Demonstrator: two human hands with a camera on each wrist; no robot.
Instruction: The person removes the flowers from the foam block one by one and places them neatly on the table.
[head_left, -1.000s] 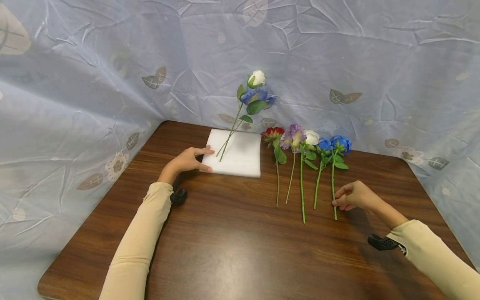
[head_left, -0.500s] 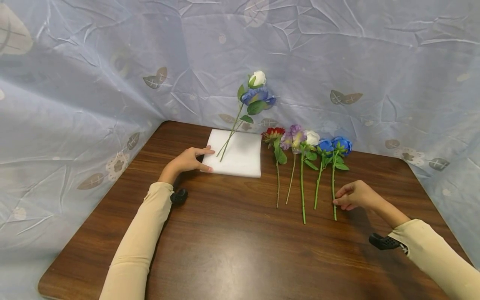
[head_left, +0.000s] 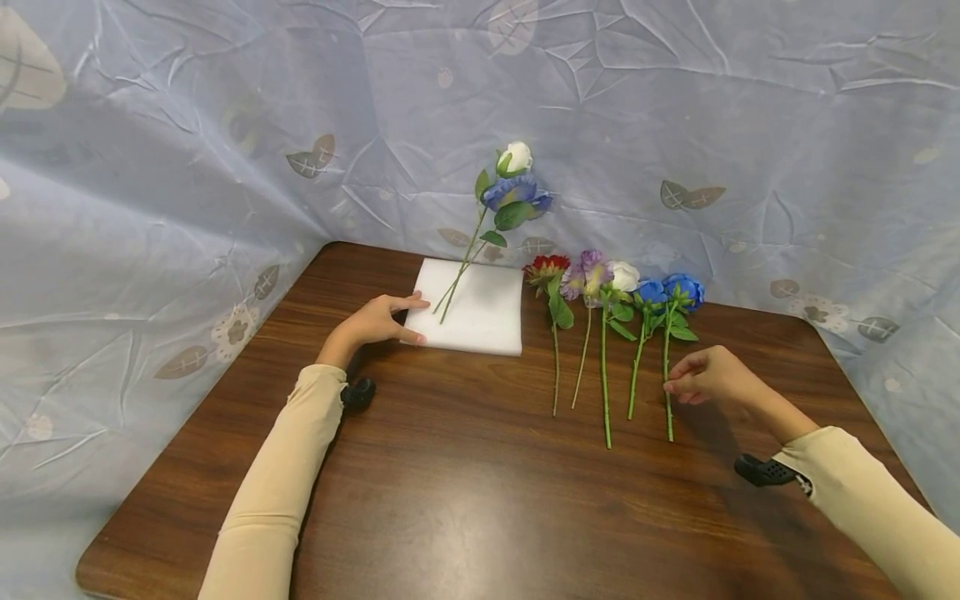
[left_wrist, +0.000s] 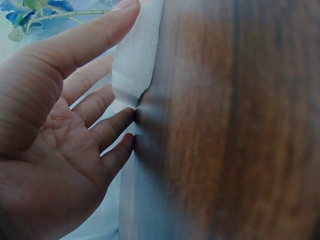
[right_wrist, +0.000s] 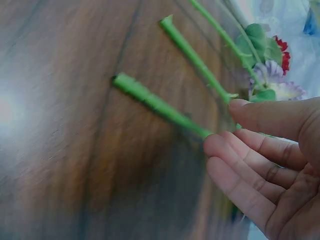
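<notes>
In the head view my right hand (head_left: 712, 379) has its thumb and fingertips at the lower stem of the rightmost blue rose (head_left: 684, 290). The right wrist view shows this green stem (right_wrist: 157, 104) running into the fingers, which partly hide it. A second blue rose (head_left: 651, 290) lies beside it. My left hand (head_left: 375, 319) spreads thumb and fingers at the left edge of a white foam sheet (head_left: 487, 325), touching it. A white rose (head_left: 516, 158) and a blue-violet flower (head_left: 506, 192) rest with their crossed stems on that sheet.
Left of the blue roses lie another white rose (head_left: 622, 275), a purple flower (head_left: 588, 271) and a red flower (head_left: 547, 267). All are on a brown wooden table (head_left: 465, 467). A patterned grey-blue cloth (head_left: 600, 125) hangs behind the table.
My right hand has slid a little up the rose stem, away from its cut end. The flower itself has stayed in place. My left hand and the foam sheet have not moved.
</notes>
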